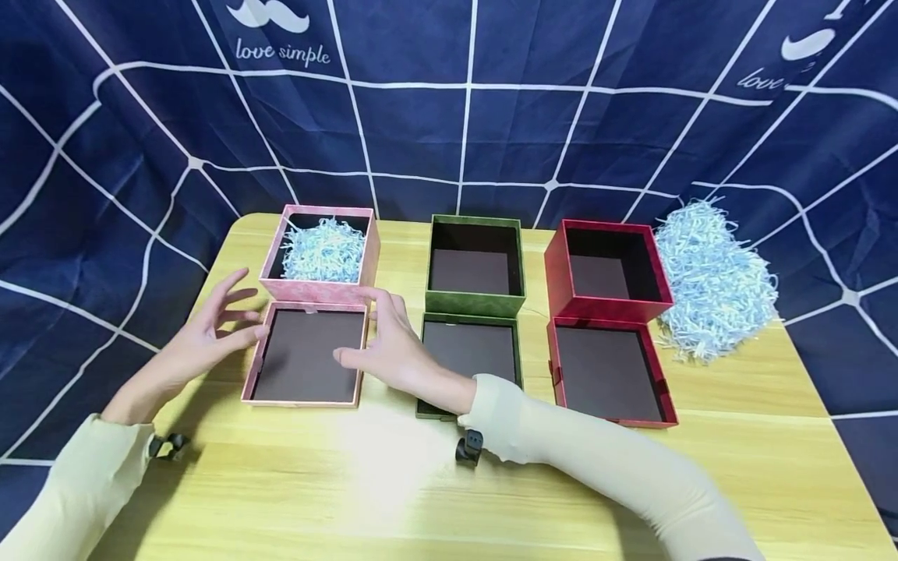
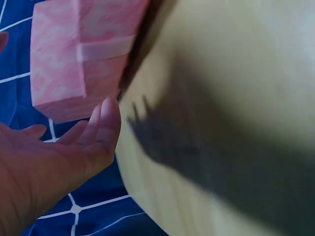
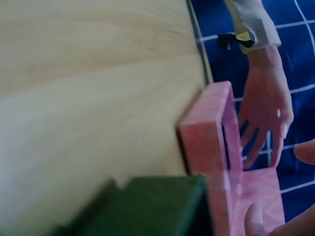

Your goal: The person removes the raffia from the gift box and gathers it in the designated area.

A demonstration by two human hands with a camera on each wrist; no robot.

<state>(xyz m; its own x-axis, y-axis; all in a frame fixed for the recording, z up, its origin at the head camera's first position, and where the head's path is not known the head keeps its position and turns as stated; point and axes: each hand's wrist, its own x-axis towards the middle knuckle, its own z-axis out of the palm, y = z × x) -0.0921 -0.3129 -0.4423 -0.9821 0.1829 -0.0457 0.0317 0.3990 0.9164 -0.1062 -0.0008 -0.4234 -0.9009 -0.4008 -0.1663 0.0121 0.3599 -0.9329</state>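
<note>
A pink box (image 1: 319,292) holds blue paper shreds (image 1: 326,249), and its shallow dark-lined lid (image 1: 305,354) lies inner side up in front of it. My left hand (image 1: 203,335) is at the lid's left edge, fingers spread and holding nothing; the left wrist view shows it beside the pink box (image 2: 59,59). Above the lid's right edge is my right hand (image 1: 393,347), thumb and fingers apart, gripping nothing. Whether either hand touches the lid, I cannot tell. Only parts of the right hand's fingers (image 3: 256,221) show in the right wrist view.
Right of the pink box stand a green box (image 1: 473,302) and a red box (image 1: 606,308), both without shreds, with a green lid (image 1: 477,347) and a red lid (image 1: 610,370) before them. A heap of blue paper shreds (image 1: 715,280) lies at the table's far right.
</note>
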